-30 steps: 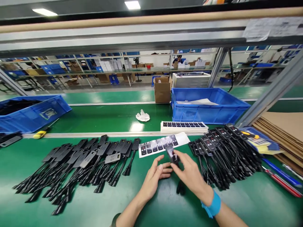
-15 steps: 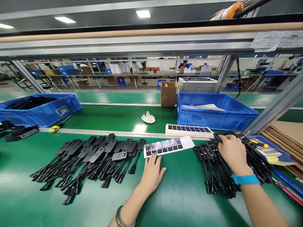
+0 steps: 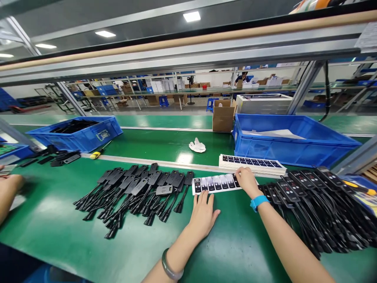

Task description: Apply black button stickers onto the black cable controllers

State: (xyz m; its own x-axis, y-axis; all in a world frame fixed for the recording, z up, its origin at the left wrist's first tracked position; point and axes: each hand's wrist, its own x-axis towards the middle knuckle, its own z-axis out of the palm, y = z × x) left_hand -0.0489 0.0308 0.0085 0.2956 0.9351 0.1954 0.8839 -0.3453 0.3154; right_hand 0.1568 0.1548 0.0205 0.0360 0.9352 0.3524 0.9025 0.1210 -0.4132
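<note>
A white sheet of black label stickers [image 3: 217, 182] lies flat on the green bench. My left hand [image 3: 204, 214] rests open at its lower left edge, with fingertips touching the paper. At the sheet's right end, my right hand [image 3: 247, 181] has its fingers closed on a black sticker, which they partly cover. To the left lies a group of black cable units with flat housings [image 3: 153, 179], their plain sides facing up. On the right is another heap of such units [image 3: 299, 188], with labelled faces showing buttons.
Behind the sheet sits a stack of label sheets [image 3: 253, 163], in front of a blue bin [image 3: 294, 141]. Another blue bin [image 3: 76, 133] holds black parts. A white glove [image 3: 197, 145] and a yellow-handled tool [image 3: 94, 155] lie behind. Another person's hand [image 3: 10, 188] shows at left.
My right hand has moved left from the labelled heap to the sheet's right end. My left hand stays at the sheet. The view has turned, and another person's hand now appears at left.
</note>
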